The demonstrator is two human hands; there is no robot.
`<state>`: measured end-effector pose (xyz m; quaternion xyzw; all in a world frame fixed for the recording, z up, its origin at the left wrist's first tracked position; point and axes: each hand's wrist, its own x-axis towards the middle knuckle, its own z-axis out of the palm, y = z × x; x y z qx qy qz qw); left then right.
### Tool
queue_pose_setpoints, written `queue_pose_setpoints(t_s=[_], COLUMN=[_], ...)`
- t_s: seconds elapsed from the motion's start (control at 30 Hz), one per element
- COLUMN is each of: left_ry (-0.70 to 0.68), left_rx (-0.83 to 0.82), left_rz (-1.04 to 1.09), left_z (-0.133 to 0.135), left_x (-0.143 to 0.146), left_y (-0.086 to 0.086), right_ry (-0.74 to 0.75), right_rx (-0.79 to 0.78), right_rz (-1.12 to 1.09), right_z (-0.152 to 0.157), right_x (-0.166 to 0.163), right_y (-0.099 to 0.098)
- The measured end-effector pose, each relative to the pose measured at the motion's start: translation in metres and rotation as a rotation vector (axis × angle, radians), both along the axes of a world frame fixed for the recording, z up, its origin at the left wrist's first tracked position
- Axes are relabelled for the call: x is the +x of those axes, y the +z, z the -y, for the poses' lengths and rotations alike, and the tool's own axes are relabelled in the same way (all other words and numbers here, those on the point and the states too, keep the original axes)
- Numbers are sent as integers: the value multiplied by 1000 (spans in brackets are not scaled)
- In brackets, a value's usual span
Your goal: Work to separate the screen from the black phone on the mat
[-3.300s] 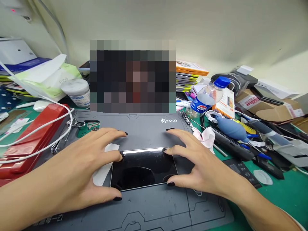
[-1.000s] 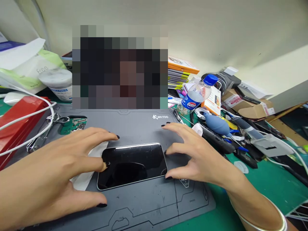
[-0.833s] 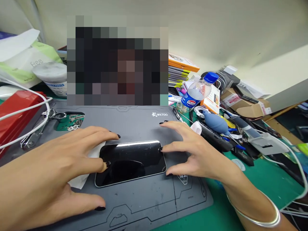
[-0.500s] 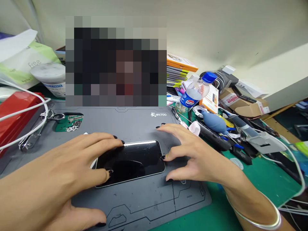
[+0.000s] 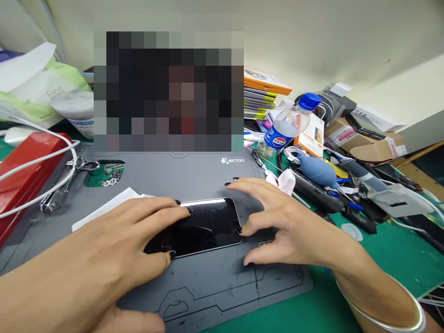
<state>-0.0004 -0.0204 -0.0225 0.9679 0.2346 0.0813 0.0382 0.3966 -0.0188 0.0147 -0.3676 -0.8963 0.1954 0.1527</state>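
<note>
A black-screened smartphone (image 5: 208, 226) lies face up on a grey work mat (image 5: 194, 282). My left hand (image 5: 121, 245) reaches over the phone's left part with fingers spread; one fingertip is near its lower edge, others near its upper edge. Its thumb stays apart, low over the mat. At the phone's right end, my right hand (image 5: 277, 226) has its fingers apart and one fingertip touching the edge. Partly under my left hand, a white sheet or card (image 5: 104, 210) lies beside the phone. My left hand and wrist hide the phone's left end.
Nail clippers (image 5: 57, 196), a red box (image 5: 33, 171) and a white cable (image 5: 31, 166) lie on the left. A Pepsi bottle (image 5: 277, 138), a blue air blower (image 5: 317, 171) and cluttered tools stand right. Behind the mat, a blurred patch covers the view.
My left hand has shifted right along the phone, and more of the white sheet shows behind it. My right hand stays at the phone's right end. The view has shifted slightly.
</note>
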Motion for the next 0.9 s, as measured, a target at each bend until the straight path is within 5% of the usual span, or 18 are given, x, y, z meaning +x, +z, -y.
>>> queue_pose_setpoints(t_s=[0.27,0.63,0.9], left_ry=[-39,120,50], left_rx=[50,-181,-83], left_rz=[-39,207,124], left_z=[2,4,3], left_x=[1,32,0], left_y=[1,6,-5], right_ry=[27,39,55], right_rx=[-24,-58,-19], right_rz=[2,6,-7], right_z=[1,4,6], right_x=[-4,-9,-14], right_y=[1,-1,-4])
